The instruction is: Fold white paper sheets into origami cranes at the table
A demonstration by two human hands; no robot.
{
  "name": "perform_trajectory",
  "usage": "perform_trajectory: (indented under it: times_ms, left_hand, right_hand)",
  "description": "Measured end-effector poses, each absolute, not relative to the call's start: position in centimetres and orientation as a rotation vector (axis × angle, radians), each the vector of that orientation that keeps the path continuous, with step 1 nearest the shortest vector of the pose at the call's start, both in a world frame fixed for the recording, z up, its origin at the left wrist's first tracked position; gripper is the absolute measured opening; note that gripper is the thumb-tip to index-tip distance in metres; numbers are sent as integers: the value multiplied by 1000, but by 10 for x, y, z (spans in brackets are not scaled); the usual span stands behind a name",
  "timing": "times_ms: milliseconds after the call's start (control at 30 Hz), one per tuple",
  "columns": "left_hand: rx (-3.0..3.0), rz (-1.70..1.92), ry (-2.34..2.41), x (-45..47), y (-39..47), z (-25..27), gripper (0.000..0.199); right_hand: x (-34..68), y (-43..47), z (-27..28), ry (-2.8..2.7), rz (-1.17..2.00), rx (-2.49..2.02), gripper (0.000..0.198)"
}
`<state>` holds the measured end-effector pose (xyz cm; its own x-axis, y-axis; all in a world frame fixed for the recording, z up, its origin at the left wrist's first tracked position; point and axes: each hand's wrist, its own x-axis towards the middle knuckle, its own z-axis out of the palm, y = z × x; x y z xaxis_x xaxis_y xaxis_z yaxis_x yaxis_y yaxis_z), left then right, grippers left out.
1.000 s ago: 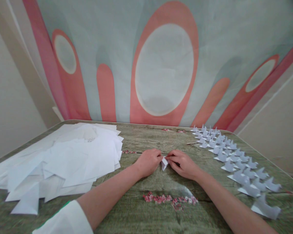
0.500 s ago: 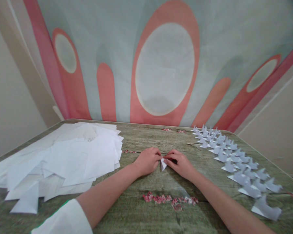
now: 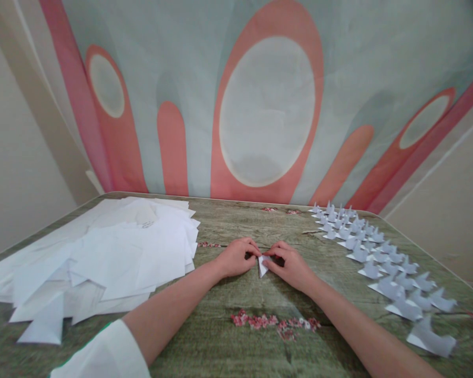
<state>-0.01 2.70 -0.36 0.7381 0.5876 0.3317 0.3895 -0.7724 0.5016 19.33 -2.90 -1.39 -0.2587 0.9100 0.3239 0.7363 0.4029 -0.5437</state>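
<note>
A small folded piece of white paper is on the table in the middle, its pointed end toward me. My left hand pinches its left upper edge between thumb and fingertips. From the other side my right hand grips it, thumb on the paper's face and index finger along the top. Both hands are closed, and their fingertips nearly meet at the paper's top, partly covering it.
Loose white paper sheets lie in a spread pile at the left. Rows of folded paper birds stand along the right side. The wood-patterned table has printed pink flowers. A patterned cloth backdrop hangs behind it.
The right fingers have shifted slightly on the folded paper, and more of its white face shows between the hands. Both hands stay in almost the same place.
</note>
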Motion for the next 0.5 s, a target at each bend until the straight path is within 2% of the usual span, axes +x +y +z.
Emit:
perform_trajectory:
  times_ms: [300, 500]
  left_hand:
    - [3049, 438, 615, -1, 12, 11, 25]
    - [3062, 412, 603, 0, 12, 9, 30]
  right_hand:
    - [196, -26, -15, -2083, 404, -1356, 16]
    - [203, -23, -17, -2078, 431, -1308, 17]
